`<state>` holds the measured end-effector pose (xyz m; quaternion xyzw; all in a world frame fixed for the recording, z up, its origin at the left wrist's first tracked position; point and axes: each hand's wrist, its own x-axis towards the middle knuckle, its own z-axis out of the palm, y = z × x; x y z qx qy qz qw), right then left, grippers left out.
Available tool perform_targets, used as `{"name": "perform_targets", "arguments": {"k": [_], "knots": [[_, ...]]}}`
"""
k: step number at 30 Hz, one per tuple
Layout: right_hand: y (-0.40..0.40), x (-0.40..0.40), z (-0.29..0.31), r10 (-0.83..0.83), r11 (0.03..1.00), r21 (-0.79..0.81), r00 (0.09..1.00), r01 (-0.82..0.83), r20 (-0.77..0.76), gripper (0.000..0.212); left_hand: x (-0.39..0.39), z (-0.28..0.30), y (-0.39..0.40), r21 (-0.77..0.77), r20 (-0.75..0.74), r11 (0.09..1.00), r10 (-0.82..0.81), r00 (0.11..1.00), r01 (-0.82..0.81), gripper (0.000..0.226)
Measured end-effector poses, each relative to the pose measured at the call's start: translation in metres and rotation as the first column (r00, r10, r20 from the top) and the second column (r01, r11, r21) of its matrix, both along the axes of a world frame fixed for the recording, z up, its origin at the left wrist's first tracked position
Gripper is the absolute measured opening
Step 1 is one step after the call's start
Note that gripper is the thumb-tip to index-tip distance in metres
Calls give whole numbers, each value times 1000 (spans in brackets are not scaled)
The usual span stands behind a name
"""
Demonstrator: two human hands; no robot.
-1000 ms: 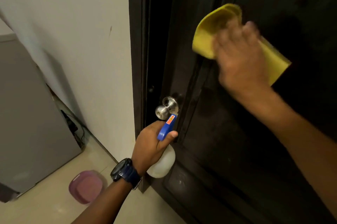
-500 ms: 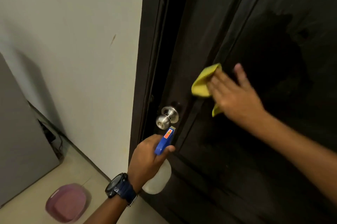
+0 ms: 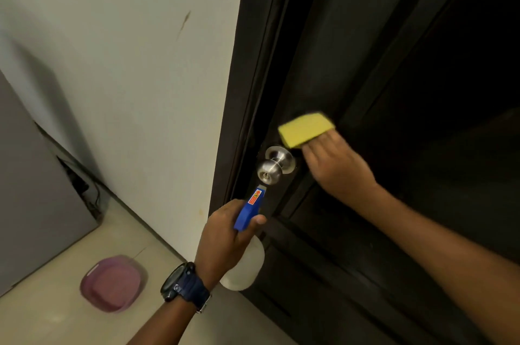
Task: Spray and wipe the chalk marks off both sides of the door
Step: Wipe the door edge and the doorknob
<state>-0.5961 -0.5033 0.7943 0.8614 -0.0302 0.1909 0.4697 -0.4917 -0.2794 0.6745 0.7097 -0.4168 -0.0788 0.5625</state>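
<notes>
Right hand [image 3: 336, 167] sweeps the yellow cloth [image 3: 305, 128] down from upper right to just beside the doorknob [image 3: 275, 163].

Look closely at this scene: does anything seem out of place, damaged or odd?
A brownish streak mars the pale wall left of the door. A purple basin sits on the floor, an unusual spot. Otherwise nothing stands out.

Dark door [image 3: 394, 91], closed. Yellow cloth [image 3: 305, 128] flat against it at one o'clock from knob. White bottle [image 3: 244, 271], blue trigger, at six.
</notes>
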Motion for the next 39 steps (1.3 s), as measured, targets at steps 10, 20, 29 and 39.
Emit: {"name": "perform_targets", "arguments": {"k": [10, 20, 29, 39], "knots": [[15, -56, -67, -180, 979, -175, 852, 106, -492, 57, -1, -15, 7, 125, 53, 992, -33, 998, 26, 84], [-1, 10, -160, -115, 993, -77, 656, 86, -746, 55, -31, -43, 29, 124, -9, 987, 106, 994, -105, 87], [10, -15, -146, -190, 982, -141, 741, 130, -644, 48, -45, -35, 8, 129, 19, 949, 286, 958, -286, 67], [22, 36, -168, -56, 930, 263, 803, 258, -593, 29, -55, -14, 27, 208, 57, 934, 286, 956, -292, 89]]}}
